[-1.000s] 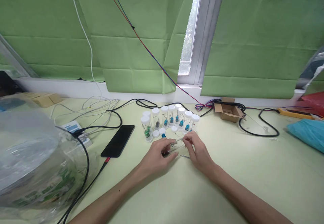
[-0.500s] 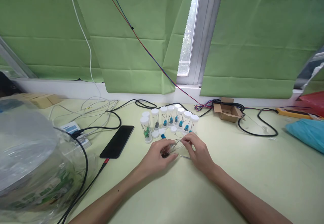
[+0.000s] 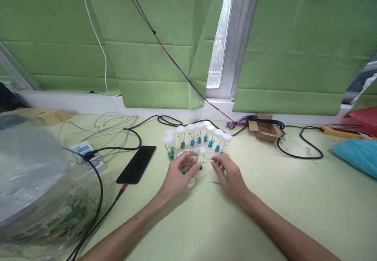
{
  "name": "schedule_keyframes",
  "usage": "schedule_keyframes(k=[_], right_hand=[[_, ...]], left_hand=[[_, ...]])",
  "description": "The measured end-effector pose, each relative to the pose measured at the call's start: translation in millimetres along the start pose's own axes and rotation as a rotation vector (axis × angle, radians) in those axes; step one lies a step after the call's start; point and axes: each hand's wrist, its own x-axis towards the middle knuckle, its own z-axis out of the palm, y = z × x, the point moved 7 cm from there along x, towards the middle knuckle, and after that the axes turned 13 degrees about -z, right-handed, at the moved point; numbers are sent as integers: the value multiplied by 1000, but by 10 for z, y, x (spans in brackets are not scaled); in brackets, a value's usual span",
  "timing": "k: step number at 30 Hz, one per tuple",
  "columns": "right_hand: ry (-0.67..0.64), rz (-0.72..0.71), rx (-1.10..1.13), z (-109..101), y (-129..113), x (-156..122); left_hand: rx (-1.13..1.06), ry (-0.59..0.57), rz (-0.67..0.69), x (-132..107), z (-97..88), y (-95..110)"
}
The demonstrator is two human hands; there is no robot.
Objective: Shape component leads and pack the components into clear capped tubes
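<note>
My left hand [image 3: 178, 174] is wrapped round a clear plastic vial [image 3: 191, 182], held upright without a visible cap; a bit of blue shows inside it. My right hand [image 3: 231, 173] pinches a thin pale stick-like piece [image 3: 207, 161], whose far end points left at the vial's upper part. By my left fingertips lies a small dark piece [image 3: 200, 168], partly hidden. A slim metal rod [image 3: 214, 182] rests on the table under my right hand. Behind both hands stand several white-capped vials [image 3: 181, 137] containing blue, green or grey pieces with thin stems. A loose white cap [image 3: 202, 150] lies before them.
Left of my hands lies a black phone [image 3: 136, 164] with a cable plugged in. A large clear plastic bag [image 3: 44, 190] fills the left side. An open small cardboard box [image 3: 265, 130], black cables [image 3: 306, 158] and a blue bag [image 3: 356, 155] are to the right.
My left hand has shifted slightly left and up and now grips the vial upright. My right hand has stayed nearly in place, with the thin piece between its fingers.
</note>
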Motion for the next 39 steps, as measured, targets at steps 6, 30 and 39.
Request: schedule_keyframes(k=[6,30,39], right_hand=[[-200,65,-110,178,102,-68],[-595,170,-477,649,279,431],[-627,207,-520,668,265,439]], left_hand=[[-89,-35,-1,18,50,-87],[206,75,101,-10,73,-97],[230,85,100,-24,79,-77]])
